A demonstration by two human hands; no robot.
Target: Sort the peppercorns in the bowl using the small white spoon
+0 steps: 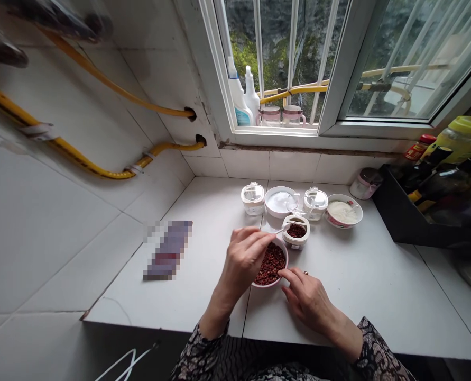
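My left hand (241, 259) is closed in a pinch on the handle of a small white spoon (283, 229). The spoon's tip is at the opening of a small white spice jar (296, 242), whose clear lid is flipped up. Dark red peppercorns (297, 230) lie inside that jar. Just in front stands a bowl (286, 263) filled with the same dark red peppercorns (272, 264), partly hidden by my left hand. My right hand (310, 301) grips the bowl's near right rim with its fingertips.
Behind stand a lidded jar (253, 199), a bowl of white grains (279, 201), another clear-lidded jar (316, 203) and a patterned bowl of pale powder (344, 211). A black box of bottles (397, 211) is at right; a blurred packet (169, 251) lies left.
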